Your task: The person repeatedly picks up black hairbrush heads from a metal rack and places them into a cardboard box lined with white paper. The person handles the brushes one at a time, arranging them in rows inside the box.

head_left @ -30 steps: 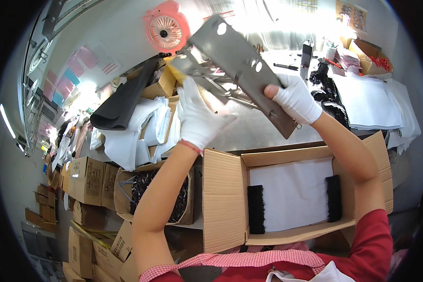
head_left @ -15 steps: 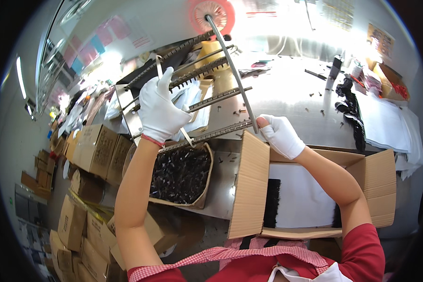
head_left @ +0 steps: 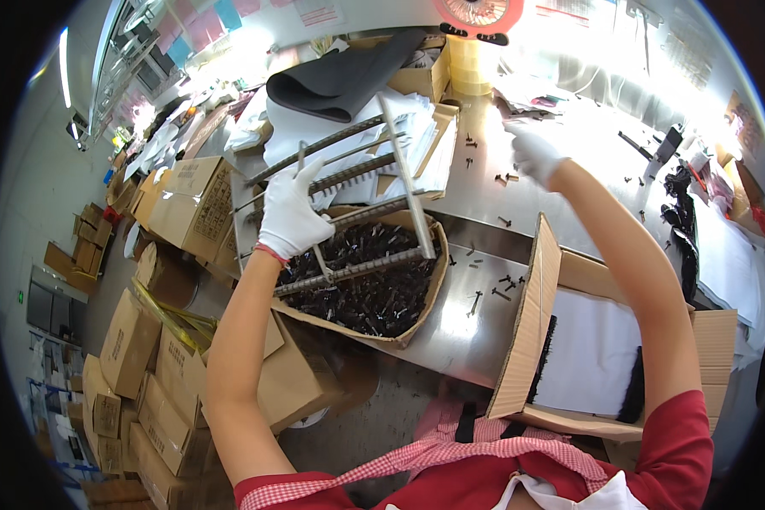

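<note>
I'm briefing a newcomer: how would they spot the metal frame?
Start at the steel workbench and find the open carton of black pieces at its near side. There, the white-gloved left hand holds the metal frame. Unlike the cardboard boxes and folded dark sheet nearby, it is open, with parallel bars, some toothed.

Lighting is bright overall. Strong glare at far right bleaches the wall [head_left: 603, 61] and spills across the desk [head_left: 569, 200], whose metal also returns a near highlight. A tube light [head_left: 65, 68] glows at far left. The near floor [head_left: 361, 442] is dim. Motion blur softens the right hand [head_left: 533, 155]; the left hand [head_left: 293, 212] is clearer. Fisheye distortion bends straight edges; the rim darkens to black.
</note>
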`<state>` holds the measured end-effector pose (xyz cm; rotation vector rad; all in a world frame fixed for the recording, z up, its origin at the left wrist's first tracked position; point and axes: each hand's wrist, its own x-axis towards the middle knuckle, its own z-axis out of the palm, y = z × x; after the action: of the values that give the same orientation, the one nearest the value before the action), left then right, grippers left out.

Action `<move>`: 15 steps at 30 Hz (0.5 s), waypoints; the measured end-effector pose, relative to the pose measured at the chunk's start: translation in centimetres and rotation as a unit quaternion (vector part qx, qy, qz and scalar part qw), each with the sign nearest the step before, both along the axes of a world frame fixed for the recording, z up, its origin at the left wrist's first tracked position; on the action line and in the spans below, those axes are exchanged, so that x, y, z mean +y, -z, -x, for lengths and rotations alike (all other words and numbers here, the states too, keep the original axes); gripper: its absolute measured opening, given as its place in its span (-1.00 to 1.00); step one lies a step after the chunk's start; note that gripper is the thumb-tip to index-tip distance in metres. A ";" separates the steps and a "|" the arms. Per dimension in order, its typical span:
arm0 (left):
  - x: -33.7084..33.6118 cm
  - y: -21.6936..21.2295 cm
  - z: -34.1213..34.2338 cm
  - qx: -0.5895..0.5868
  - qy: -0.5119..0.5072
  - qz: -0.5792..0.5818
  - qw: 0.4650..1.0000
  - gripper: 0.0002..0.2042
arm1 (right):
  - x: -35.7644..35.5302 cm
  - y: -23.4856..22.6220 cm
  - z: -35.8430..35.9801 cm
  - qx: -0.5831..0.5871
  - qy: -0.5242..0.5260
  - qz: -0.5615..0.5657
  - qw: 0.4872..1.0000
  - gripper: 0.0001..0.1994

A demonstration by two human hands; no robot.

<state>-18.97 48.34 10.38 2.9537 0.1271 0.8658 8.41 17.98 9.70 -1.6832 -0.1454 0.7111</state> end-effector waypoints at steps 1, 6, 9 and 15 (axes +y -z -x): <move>-0.5 -0.2 0.8 0.021 0.001 0.019 1.000 -0.19 | 3.5 -1.0 4.2 -0.015 -0.038 0.018 0.999 -0.69; -0.7 1.0 1.5 0.016 0.084 0.020 0.996 -0.17 | 8.0 -1.3 8.7 -0.082 -0.151 0.030 0.985 -0.77; 0.8 2.8 2.3 0.052 0.070 0.046 0.995 -0.19 | 4.7 0.1 3.7 -0.044 -0.101 0.095 0.989 -0.81; 2.6 6.3 2.6 0.145 0.028 0.051 0.988 -0.18 | -14.4 2.9 -10.5 0.137 0.226 -0.136 0.955 -0.67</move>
<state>-21.58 50.94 4.10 2.9500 0.0964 0.4056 18.95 3.57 6.82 -1.2747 0.3176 0.5400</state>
